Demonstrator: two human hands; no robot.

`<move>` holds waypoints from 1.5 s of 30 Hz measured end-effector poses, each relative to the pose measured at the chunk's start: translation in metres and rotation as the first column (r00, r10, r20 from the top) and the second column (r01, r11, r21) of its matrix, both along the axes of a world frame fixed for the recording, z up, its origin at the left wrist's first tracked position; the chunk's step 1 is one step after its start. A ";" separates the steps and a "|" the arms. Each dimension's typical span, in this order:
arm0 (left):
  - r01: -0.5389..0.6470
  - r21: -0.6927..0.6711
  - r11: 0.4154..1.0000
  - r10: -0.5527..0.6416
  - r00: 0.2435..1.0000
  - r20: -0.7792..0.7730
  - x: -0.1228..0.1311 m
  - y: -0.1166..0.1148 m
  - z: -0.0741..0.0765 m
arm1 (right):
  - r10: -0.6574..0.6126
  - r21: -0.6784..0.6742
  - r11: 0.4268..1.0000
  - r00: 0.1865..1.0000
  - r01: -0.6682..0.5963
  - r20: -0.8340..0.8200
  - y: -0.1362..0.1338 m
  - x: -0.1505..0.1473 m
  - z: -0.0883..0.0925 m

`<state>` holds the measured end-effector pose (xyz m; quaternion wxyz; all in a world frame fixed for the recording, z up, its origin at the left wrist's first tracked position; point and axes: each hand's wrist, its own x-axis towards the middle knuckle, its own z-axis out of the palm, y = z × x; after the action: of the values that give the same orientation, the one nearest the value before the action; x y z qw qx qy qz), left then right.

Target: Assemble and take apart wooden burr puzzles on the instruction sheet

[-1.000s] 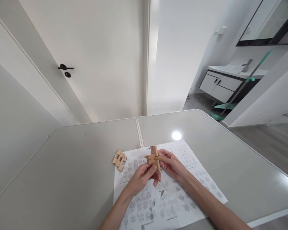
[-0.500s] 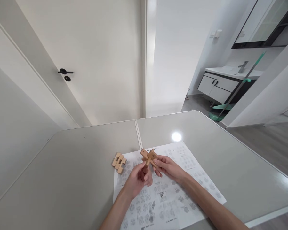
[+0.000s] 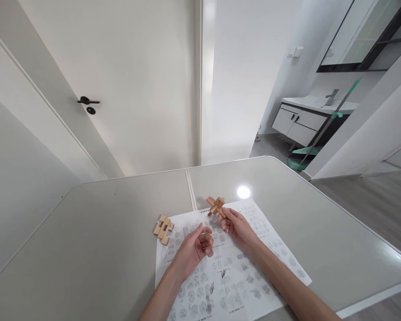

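Observation:
Between the thumb and fingers of my right hand is a wooden interlocking puzzle, its notched bars crossing one another. It is held up over the far edge of a printed instruction sheet. My left hand is above the middle of the sheet, fingers loosely curled and apart, with nothing between them. A second group of notched wooden puzzle pieces lies at the sheet's far left corner, partly on the table. Small drawings cover the sheet, too faint to read.
The grey table has a pale seam across it. Past its far edge is a white door with a black handle. Off to the right are a sink cabinet and a green dustpan with a long handle.
My left hand has let go of the wooden puzzle and drawn slightly back. My right hand has moved the puzzle away from it, a little farther and to the right.

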<state>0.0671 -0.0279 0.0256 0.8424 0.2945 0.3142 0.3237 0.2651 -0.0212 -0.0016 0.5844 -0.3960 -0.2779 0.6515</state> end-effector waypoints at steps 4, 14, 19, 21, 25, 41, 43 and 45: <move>-0.017 -0.004 1.000 0.017 1.000 0.016 -0.001 0.001 0.000 | -0.155 -0.049 0.987 0.983 0.151 -0.097 0.009 0.017 -0.017; -0.019 0.014 1.000 0.019 1.000 -0.006 -0.001 0.000 0.002 | -0.232 -0.030 0.971 0.906 0.237 -0.355 0.019 0.045 -0.022; -0.021 0.025 0.999 0.022 1.000 -0.017 -0.002 0.002 0.000 | -0.275 -0.044 0.958 0.865 0.283 -0.419 0.020 0.045 -0.025; -0.017 0.035 0.999 0.018 1.000 -0.019 -0.002 0.002 -0.001 | -0.292 -0.046 0.953 0.865 0.300 -0.407 0.020 0.044 -0.026; 0.030 0.091 0.995 -0.026 0.999 -0.042 -0.002 0.001 0.005 | -0.304 -0.045 0.949 0.875 0.311 -0.377 0.019 0.040 -0.025; 0.477 0.814 0.332 0.878 0.159 -0.452 -0.088 0.031 0.007 | -0.052 -0.021 0.998 0.997 0.051 -0.065 -0.001 0.003 0.007; 0.555 0.745 0.371 0.870 0.073 -0.488 -0.100 0.032 0.005 | -0.032 -0.015 0.999 0.999 0.031 -0.041 -0.001 0.002 0.009; 0.607 0.690 0.394 0.861 0.019 -0.509 -0.108 0.030 0.004 | -0.022 -0.016 1.000 0.999 0.022 -0.025 -0.001 0.000 0.012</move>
<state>-0.0407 0.0024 0.0293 -0.0171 0.7697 0.5946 0.2316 0.2652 -0.0223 0.0102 0.5917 -0.3954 -0.2611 0.6522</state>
